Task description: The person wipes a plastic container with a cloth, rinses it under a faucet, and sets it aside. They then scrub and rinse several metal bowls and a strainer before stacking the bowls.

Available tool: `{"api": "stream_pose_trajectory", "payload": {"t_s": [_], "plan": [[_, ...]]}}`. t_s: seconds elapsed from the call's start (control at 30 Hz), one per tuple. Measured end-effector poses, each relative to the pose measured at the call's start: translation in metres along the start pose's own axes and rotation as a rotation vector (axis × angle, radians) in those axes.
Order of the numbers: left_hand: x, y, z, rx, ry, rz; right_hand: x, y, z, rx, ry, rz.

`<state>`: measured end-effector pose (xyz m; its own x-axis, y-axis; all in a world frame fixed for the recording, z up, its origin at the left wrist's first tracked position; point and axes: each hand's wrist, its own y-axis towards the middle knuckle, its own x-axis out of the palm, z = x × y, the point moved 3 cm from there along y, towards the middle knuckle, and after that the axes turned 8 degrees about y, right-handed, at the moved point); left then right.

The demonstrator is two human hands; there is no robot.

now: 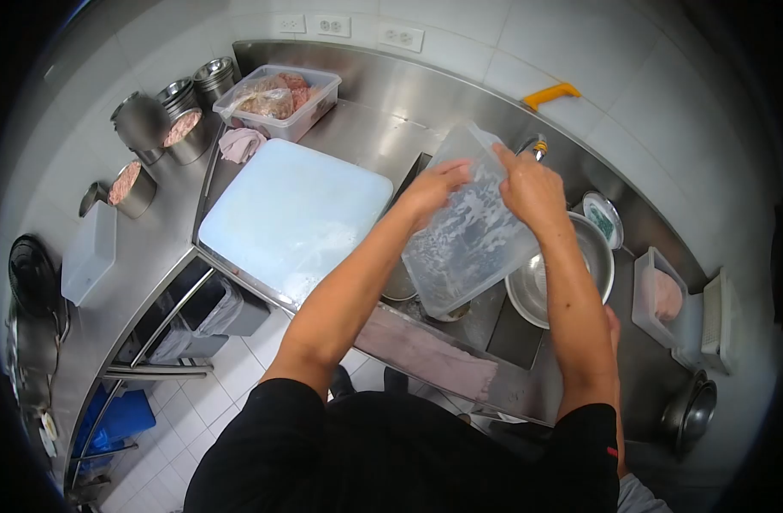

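A translucent plastic container (473, 248) is tilted over the sink, with wet, whitish streaks across its surface. My right hand (531, 190) grips its upper right rim, fingers closed round the edge, close to the faucet (538, 147). On the container's left side lies my left hand (436, 191), its fingers apart and stretched over the plastic; the fingertips are slightly blurred. Below my right forearm sits a round metal bowl (603, 286), partly hidden by that arm. Other round dishes in the sink are mostly covered by the container.
A pale cutting board (297, 214) lies left of the sink; behind it stands a bin of bagged meat (272, 101). A pinkish cloth (430, 352) covers the front edge. Metal pots (135, 192) line the left counter. Another person's arm (615, 342) shows beside my right arm.
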<state>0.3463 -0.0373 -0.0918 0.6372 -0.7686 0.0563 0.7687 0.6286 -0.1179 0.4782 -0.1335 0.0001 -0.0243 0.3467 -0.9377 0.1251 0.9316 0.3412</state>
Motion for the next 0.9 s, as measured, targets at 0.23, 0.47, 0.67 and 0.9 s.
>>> {"api": "stream_pose_trajectory", "payload": {"t_s": [0.23, 0.47, 0.67, 0.9], "plan": [[-0.027, -0.044, -0.142, -0.303, 0.083, 0.332, -0.063, 0.029, -0.013, 0.072, -0.130, 0.008], [-0.045, -0.052, -0.163, -0.325, -0.304, 0.176, -0.080, 0.028, 0.025, 0.212, 0.145, 0.116], [-0.135, -0.101, -0.070, -0.145, -0.046, 0.487, -0.027, -0.009, 0.053, 0.291, 0.488, 0.250], [-0.173, -0.147, 0.038, 0.090, 0.025, 0.395, 0.110, -0.050, 0.046, 0.530, 0.739, 0.132]]}}
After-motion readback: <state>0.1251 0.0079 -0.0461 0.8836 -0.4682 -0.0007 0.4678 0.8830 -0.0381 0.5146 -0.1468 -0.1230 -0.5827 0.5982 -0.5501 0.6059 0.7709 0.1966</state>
